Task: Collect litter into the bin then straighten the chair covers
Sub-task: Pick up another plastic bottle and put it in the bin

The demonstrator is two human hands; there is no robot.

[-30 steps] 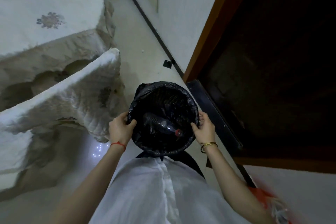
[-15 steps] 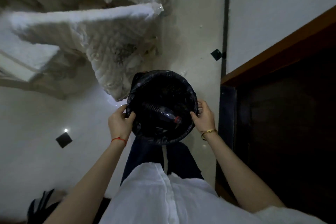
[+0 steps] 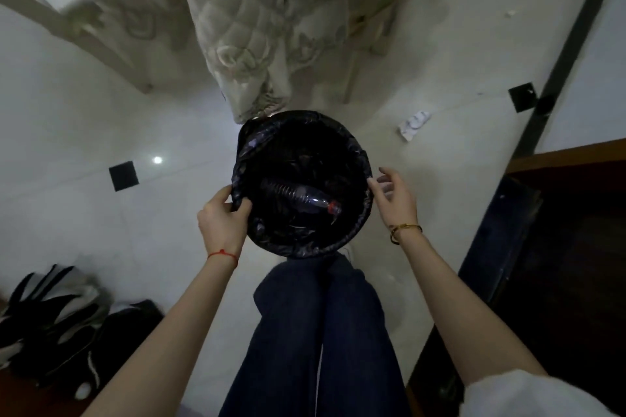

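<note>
Head view: the bin (image 3: 301,249), round and lined with a black plastic bag, sits low in front of the person's legs, directly below the camera. A clear plastic bottle (image 3: 299,197) with a red cap lies on its side inside the bin, the cap end toward the right hand's side.

The left hand (image 3: 222,222) grips the bin's rim on its left side: the fingers (image 3: 242,208) are curled over the edge of the black liner, thumb on the outside, clamped on the plastic. A thin red string circles that wrist.

The right hand (image 3: 394,198) is at the opposite side of the rim. Its fingers are spread and relaxed, not wrapped round anything; the fingertips reach the liner's edge or sit just beside it, and whether they actually touch cannot be told. A gold bracelet sits on that wrist.

A chair cover (image 3: 250,27), pale and quilted, hangs down just beyond the far rim of the bin, its lower hem meeting the rim's edge in the picture. A crumpled white piece of litter (image 3: 414,125) lies on the pale floor (image 3: 67,206), beyond the right hand and apart from the bin.

A black-and-white bag (image 3: 50,325) lies on the floor at the lower left, well apart from the bin. Dark wooden furniture (image 3: 559,247) fills the right edge.
</note>
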